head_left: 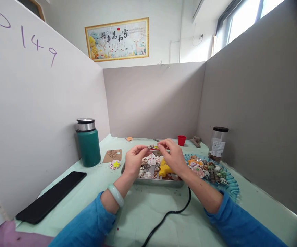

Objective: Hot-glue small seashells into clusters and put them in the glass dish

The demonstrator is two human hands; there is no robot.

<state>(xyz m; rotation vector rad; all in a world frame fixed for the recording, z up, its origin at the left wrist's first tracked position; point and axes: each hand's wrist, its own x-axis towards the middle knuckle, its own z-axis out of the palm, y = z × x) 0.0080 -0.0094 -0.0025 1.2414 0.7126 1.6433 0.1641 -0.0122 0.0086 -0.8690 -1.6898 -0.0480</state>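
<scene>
Over the metal tray (161, 183), my left hand (134, 160) pinches a small speckled shell (150, 146) between thumb and fingertips. My right hand (173, 156) is close on its right, thumb and fingers drawn together; whatever they hold, if anything, is too small to make out. A thin yellow and red piece shows between the two hands, and I cannot tell whether it is held. Beneath them the tray contains several white and brown shells (152, 160) and a yellow glue gun (164, 169), partly covered by my right hand.
Right of the tray, a blue ribbed plate (233, 183) bears shells (212, 171). Behind stand a lidded clear jar (217, 145) and a red cup (181, 140). A green bottle (88, 145), brown card (112, 156), flower-like shell piece (115, 164) and black phone (53, 195) are left. A black cord (167, 214) runs frontward.
</scene>
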